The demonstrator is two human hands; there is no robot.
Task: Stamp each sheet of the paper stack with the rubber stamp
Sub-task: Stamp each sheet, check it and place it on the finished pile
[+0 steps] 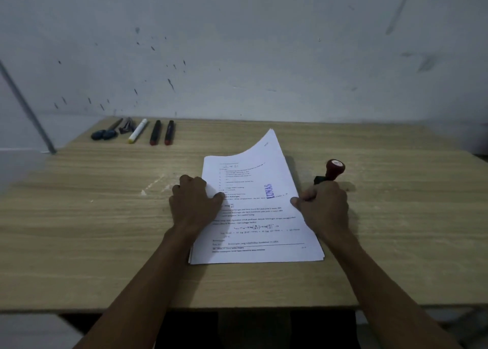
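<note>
A stack of printed white paper lies on the wooden table in front of me. Its top sheet bears a blue "LUNAS" stamp mark, and the far right corner of this sheet curls up off the stack. My left hand rests on the stack's left edge with the thumb on the paper. My right hand pinches the top sheet's right edge. The rubber stamp, red-handled with a black base, tilts just behind my right fingers. Whether those fingers hold it is hidden.
At the table's far left lie scissors, a dark clip-like item, a white marker with a yellow cap and two black markers with red ends. A stained wall rises behind the table. The table's front edge is close to me.
</note>
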